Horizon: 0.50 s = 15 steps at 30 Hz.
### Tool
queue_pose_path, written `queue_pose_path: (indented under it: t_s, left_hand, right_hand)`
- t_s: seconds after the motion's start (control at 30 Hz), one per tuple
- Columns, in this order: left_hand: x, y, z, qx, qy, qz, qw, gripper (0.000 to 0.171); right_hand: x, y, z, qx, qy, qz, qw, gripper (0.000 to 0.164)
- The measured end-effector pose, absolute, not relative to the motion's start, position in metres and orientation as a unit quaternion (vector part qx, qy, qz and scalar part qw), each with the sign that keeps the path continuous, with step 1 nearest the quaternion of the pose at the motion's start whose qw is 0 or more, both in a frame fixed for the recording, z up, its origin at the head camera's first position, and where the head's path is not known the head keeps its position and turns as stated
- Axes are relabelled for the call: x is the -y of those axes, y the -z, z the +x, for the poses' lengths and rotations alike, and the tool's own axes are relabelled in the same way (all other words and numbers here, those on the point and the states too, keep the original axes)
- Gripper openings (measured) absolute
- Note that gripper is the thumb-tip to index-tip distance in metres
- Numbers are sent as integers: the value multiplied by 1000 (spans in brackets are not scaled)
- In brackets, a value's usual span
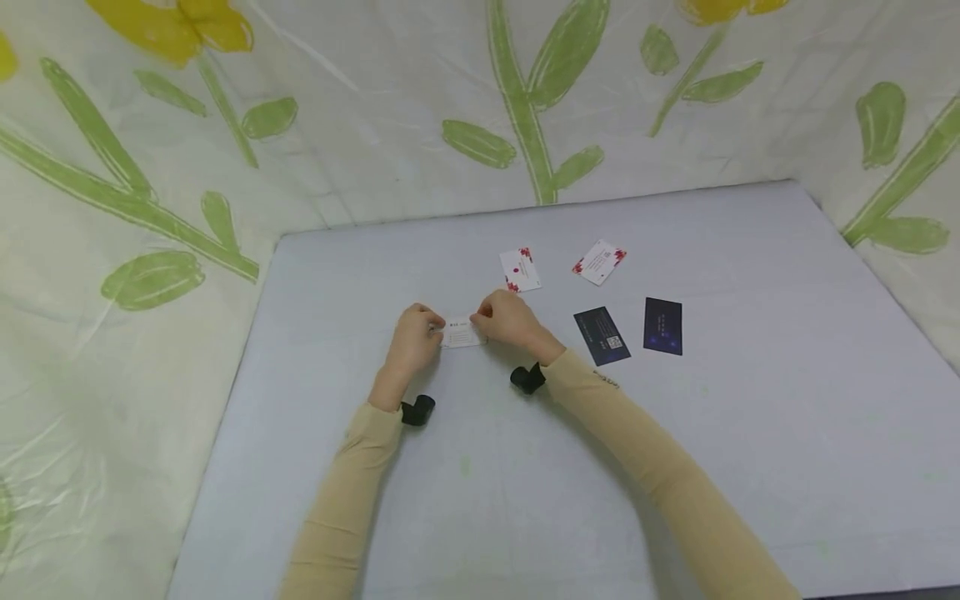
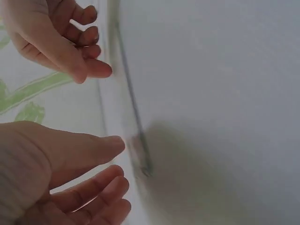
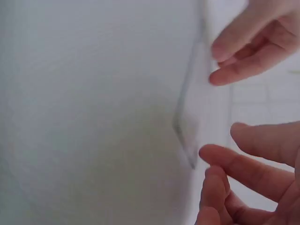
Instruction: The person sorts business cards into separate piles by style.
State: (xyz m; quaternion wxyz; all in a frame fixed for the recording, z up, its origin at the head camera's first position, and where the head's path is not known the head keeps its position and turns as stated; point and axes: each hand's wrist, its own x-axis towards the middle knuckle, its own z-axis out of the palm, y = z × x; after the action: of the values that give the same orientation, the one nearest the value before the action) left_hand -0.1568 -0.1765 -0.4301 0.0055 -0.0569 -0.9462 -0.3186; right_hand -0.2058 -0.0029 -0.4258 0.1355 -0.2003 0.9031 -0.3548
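A white business card [image 1: 463,333] with dark print lies on the table between both hands. At its left edge is my left hand [image 1: 415,340], thumb and fingertips close to the card. My right hand [image 1: 512,320] is at the card's upper right, its fingertips over that end. In the left wrist view, a gap shows between the thumb [image 2: 110,146] and fingers of the left hand. The right wrist view likewise shows the right hand's thumb [image 3: 243,133] and index finger spread apart beside the card [image 3: 187,126]. Whether any fingertip touches the card is hard to tell.
Two white cards with red floral corners, one upright [image 1: 521,269] and one tilted [image 1: 599,262], lie farther back. Right of my right hand lie two dark blue cards, one with a square code [image 1: 602,336] and one plainer [image 1: 663,326]. Flower-printed sheeting [image 1: 375,125] surrounds the table [image 1: 750,417].
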Motion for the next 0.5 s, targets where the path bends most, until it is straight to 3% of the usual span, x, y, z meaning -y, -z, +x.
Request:
queue_pose_path:
  t_s: [0.13, 0.27, 0.5]
  left_hand:
    - [155, 423, -163, 934, 335, -115, 44, 19]
    - [120, 414, -172, 914, 357, -184, 61, 20]
    - [51, 410, -186, 910, 297, -290, -13, 25]
  right_hand:
    - [-26, 412, -209, -879, 416, -201, 116, 23]
    - [-69, 394, -209, -875, 442, -189, 54, 23]
    - [-135, 376, -188, -904, 405, -136, -9, 20]
